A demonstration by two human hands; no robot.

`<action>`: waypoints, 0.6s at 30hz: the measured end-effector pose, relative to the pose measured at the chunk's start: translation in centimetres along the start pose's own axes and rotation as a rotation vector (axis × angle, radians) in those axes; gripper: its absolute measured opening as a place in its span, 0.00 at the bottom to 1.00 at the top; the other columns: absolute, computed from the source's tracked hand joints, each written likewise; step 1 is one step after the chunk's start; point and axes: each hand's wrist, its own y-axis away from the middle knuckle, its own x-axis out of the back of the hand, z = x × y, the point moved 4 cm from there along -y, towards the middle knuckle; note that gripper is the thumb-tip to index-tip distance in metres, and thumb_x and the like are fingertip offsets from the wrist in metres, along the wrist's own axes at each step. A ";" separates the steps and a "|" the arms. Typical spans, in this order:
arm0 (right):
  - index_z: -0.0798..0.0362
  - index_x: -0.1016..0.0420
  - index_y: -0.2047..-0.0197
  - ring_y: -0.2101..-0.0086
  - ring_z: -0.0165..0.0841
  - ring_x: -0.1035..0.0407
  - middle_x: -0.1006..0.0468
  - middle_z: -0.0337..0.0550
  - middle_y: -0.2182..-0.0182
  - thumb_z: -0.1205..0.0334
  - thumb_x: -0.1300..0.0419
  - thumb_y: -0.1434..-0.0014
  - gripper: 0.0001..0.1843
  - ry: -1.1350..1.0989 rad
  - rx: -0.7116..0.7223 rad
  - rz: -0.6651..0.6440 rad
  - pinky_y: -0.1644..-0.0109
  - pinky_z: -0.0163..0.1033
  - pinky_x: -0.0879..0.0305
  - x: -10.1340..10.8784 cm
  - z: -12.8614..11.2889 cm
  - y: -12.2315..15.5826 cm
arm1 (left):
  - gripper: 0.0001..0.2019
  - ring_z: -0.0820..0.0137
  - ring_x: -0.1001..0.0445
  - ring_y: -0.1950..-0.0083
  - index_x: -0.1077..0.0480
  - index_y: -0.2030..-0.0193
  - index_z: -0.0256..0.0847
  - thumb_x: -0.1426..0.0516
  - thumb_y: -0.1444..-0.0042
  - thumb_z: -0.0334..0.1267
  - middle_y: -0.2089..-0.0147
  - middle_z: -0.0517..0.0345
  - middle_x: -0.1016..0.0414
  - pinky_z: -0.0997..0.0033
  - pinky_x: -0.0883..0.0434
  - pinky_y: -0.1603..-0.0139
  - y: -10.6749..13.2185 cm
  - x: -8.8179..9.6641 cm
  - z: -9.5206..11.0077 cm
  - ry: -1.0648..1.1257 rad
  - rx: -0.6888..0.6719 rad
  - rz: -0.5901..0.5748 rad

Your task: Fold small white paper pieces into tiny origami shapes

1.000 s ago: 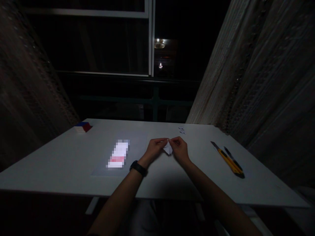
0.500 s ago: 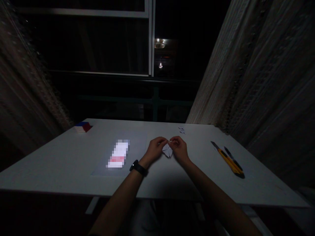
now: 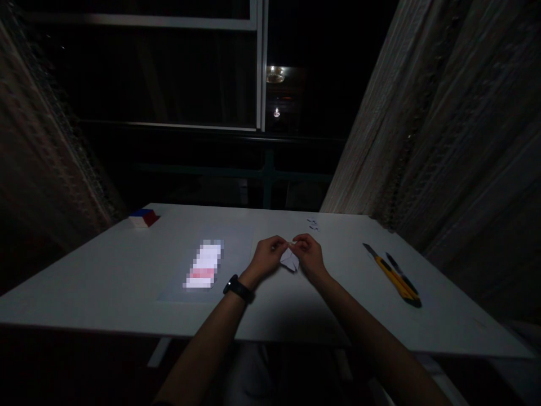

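The small white paper piece with dark crease-like lines [image 3: 289,260] is between your two hands, near the middle of the table; you cannot tell here whether its lower tip touches the tabletop. Your left hand [image 3: 267,255] pinches its upper left side, thumb and forefinger clamped on the paper. Your right hand [image 3: 310,256] does the same from the other side, its fingertips pressed on the upper edge and nearly meeting the left ones. On your left wrist sits a black round-faced watch with a dark strap [image 3: 239,288].

Just beyond your right hand lie small white scraps with dark marks [image 3: 313,225]. Left of your left hand, a bright white rectangle with a pink band [image 3: 205,264], its details blurred out, rests on a pale, thin, flat sheet [image 3: 173,294]. Well to your right, a yellow-and-black utility knife [image 3: 397,282] lies with its blade pointing away from you, just beside a slim black pen [image 3: 399,270]. Near the far left corner stands a blue, red and white block [image 3: 142,218]. All this is on a white, smooth-topped table [image 3: 105,270].
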 end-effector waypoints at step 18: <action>0.53 0.30 0.67 0.83 0.26 0.38 0.32 0.29 0.85 0.59 0.30 0.67 0.21 -0.005 -0.094 -0.150 0.78 0.32 0.41 -0.1 0.0 -0.2 | 0.10 0.70 0.30 0.65 0.28 0.68 0.37 0.50 0.45 0.36 0.68 0.55 0.26 0.73 0.37 0.63 0.1 0.1 0.7 -0.115 -0.103 -0.004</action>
